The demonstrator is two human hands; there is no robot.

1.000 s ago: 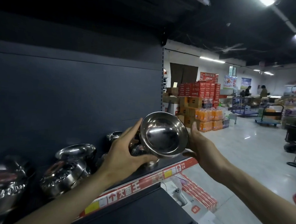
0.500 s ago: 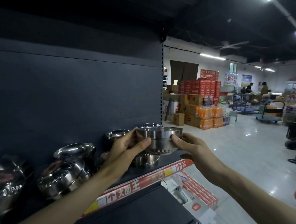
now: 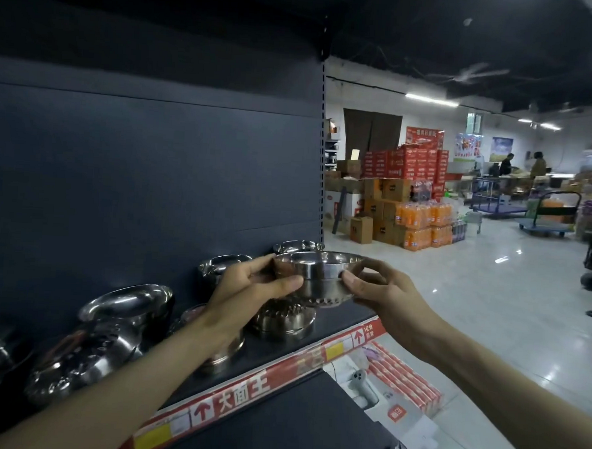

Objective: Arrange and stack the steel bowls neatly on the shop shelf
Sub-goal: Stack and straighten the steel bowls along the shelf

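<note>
Presently, tilted bowls (image 3: 125,304) lie at the left of the shelf (image 3: 334,326). My left hand (image 3: 246,290) grips the upright steel bowl (image 3: 316,277) by its left side, thumb in front, fingers curled behind; the bowl sits over a short bowl stack (image 3: 282,319), and I cannot tell whether they touch. My right hand (image 3: 383,292) pinches the opposite side, thumb and fingers curled round it.

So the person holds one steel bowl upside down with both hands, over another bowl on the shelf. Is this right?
Not quite: the head view shows the held bowl upright, mouth up. The left hand and right hand do hold it over another bowl on the shelf.
</note>
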